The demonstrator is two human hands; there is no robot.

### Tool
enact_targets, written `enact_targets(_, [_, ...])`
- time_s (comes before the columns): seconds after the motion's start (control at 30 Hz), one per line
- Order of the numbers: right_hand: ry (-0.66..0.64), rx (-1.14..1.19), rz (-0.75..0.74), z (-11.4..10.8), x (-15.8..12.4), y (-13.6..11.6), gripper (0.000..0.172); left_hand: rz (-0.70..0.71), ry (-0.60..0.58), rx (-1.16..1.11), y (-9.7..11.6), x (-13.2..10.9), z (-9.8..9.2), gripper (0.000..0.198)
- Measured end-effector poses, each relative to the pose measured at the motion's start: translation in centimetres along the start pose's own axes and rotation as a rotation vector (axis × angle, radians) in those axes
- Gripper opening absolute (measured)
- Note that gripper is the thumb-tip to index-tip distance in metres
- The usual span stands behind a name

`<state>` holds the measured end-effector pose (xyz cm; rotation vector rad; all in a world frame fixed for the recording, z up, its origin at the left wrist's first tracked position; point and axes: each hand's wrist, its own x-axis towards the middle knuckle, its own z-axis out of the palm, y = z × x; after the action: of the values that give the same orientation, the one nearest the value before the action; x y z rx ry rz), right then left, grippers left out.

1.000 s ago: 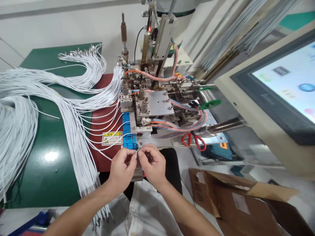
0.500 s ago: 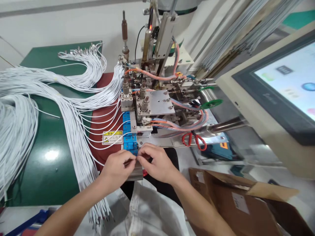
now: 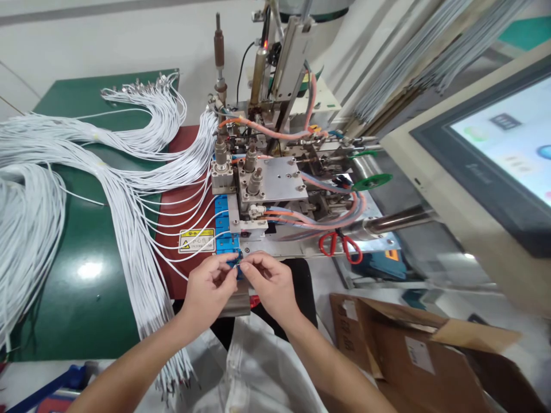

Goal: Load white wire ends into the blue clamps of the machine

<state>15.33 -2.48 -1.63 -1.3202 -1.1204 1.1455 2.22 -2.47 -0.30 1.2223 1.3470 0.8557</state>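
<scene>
My left hand [image 3: 210, 291] is closed in a pinch around a white cable [image 3: 179, 274], which runs out of the big cable bundle into my palm. Fingertip to fingertip with it, my right hand [image 3: 272, 285] pinches the cable's thin end; the tip is mostly hidden by the fingers. Both hands are at the near end of a row of blue clamp blocks [image 3: 225, 244] on the machine's left edge. Several other white cables lie with their ends in these blocks. The machine [image 3: 275, 179] stands just beyond my hands.
White cable bundles [image 3: 123, 229] spread over the green table [image 3: 86, 310] and a dark red mat [image 3: 172, 215]. Red-handled scissors [image 3: 341, 245] lie on the machine's base, near a solder wire spool [image 3: 372, 171]. A monitor [image 3: 482, 155] juts in at right, above an open cardboard box [image 3: 424, 355].
My left fingers have opened out somewhat and shifted up toward the blue blocks. The right hand has turned slightly, staying beside the left. The cable entering my left hand sits a little higher.
</scene>
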Motion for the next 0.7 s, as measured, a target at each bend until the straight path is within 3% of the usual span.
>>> enact_targets(0.13, [0.015,-0.177,-0.160,0.0,0.0,-0.3,0.012,-0.034,-0.021,0.022,0.3,0.1,-0.3,0.018])
enact_targets(0.23, [0.033,-0.299,-0.236,-0.2,0.2,0.3,0.012,-0.019,-0.081,0.168,0.6,0.6,-1.3,0.022])
enact_targets(0.43, [0.018,-0.403,-0.035,-0.4,1.1,2.3,0.015,0.266,-0.135,0.629,0.4,2.0,-3.5,0.015])
enact_targets(0.6, [0.001,-0.488,-0.001,-0.3,1.1,2.6,0.016,0.319,-0.108,0.691,-0.3,2.5,-3.4,0.017])
enact_targets(0.7, [-0.019,-0.490,0.040,-0.3,1.2,2.6,0.015,0.277,-0.104,0.751,0.1,2.6,-3.2,0.015])
